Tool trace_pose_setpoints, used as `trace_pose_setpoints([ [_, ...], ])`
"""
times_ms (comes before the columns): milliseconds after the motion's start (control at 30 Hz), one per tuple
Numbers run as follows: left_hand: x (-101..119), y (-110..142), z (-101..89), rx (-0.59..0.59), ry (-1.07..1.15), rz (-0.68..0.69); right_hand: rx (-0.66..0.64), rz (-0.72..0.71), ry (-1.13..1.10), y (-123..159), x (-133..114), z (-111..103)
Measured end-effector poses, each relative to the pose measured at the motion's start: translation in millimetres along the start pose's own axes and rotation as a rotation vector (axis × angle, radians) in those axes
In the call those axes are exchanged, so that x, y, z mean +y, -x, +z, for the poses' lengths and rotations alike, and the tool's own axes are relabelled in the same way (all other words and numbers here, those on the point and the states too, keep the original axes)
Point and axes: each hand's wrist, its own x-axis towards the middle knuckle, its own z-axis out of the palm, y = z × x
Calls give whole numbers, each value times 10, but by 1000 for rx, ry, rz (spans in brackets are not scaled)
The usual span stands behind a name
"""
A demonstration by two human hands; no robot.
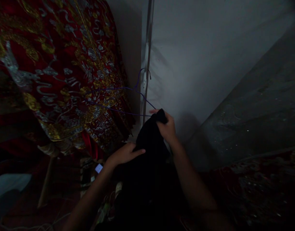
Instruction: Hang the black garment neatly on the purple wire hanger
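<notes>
A dark garment [147, 138] hangs down in front of me, its exact kind lost in the low light. My right hand [167, 126] grips its upper end, close to one end of a thin purple wire hanger [136, 89]. Lower down on the left, my left hand [126, 153] has its thumb lying over the cloth, with the other fingers hidden behind it. The hanger's hook points up beside a narrow vertical strip on the wall, and its left arm crosses in front of the red embroidered cloth.
Red cloth with gold and silver embroidery [72, 64] fills the upper left. A pale wall [186, 57] with a vertical strip [147, 41] stands ahead. At lower left are a wooden leg [46, 183], a pale blue surface [10, 184] and cords on the floor.
</notes>
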Motion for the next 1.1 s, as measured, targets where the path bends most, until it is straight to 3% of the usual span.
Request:
trace_pose_setpoints([
  [100,2,97,-169,51,-18,22,30,130,2,-302,292,177],
  [167,29,167,-369,78,-10,33,-26,269,70,-427,561,305],
  [233,13,238,-627,130,-40,2,0,341,190,-471,771,344],
  [367,-162,321,-1153,219,-241,-106,212,303,357,-369,843,63],
  [467,-217,215,-1399,297,-406,-44,342,180,492,-256,680,-246],
  [567,-85,-59,-1487,492,-456,101,384,132,495,-194,495,-405],
  [633,57,-278,-1483,551,-425,207,391,118,453,-165,414,-410],
  [800,288,-675,-1402,425,-160,417,273,135,327,-28,381,-280],
  [867,306,-741,-1402,406,-173,440,255,53,330,18,399,-290],
  [900,305,-760,-1415,402,-199,434,306,-16,351,22,407,-332],
  [1000,288,-788,-1494,400,-261,417,545,-143,379,-64,403,-618],
  [1033,284,-794,-1527,401,-285,424,568,-127,371,-118,386,-756],
  [1100,272,-803,-1593,426,-343,448,488,-34,371,-229,320,-1057],
])
